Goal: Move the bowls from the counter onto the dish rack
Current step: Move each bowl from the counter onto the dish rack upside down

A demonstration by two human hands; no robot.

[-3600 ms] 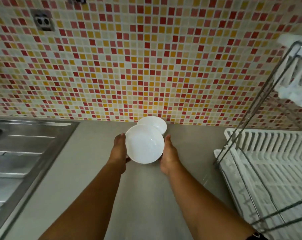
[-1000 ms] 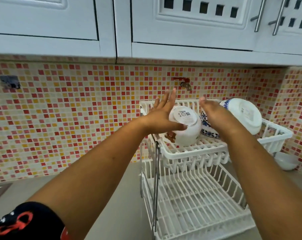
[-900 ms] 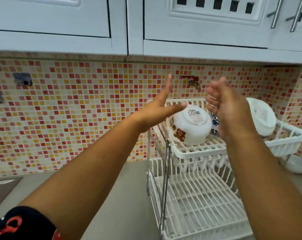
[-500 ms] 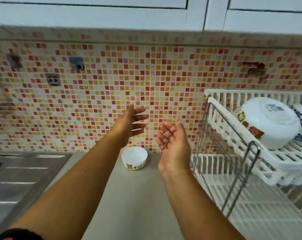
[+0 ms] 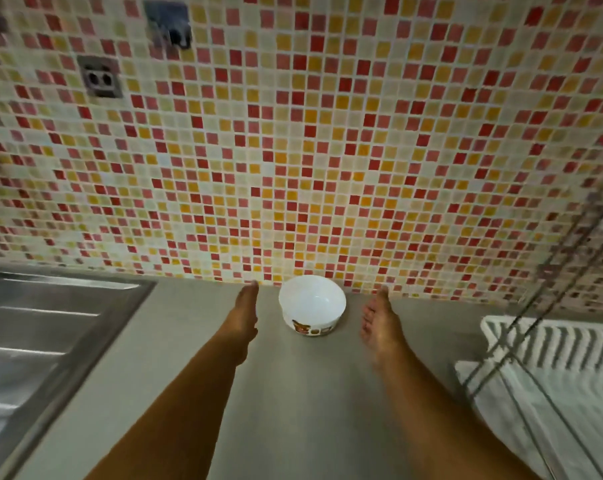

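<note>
A white bowl (image 5: 312,304) with a small printed figure on its side stands upright on the grey counter (image 5: 293,410), close to the tiled wall. My left hand (image 5: 246,311) is to its left and my right hand (image 5: 378,318) to its right. Both hands are flat, palms facing the bowl, with a gap on each side, and neither touches it. The white dish rack (image 5: 552,375) with its metal frame shows at the right edge; its upper tier is out of view.
A steel sink drainboard (image 5: 43,341) fills the left side. The mosaic tile wall (image 5: 293,150) rises right behind the bowl, with a socket (image 5: 100,77) high on the left.
My hands left a bowl on the rack's upper tier and swung left and down to the counter. They now flank the last bowl; the view has tilted down.
</note>
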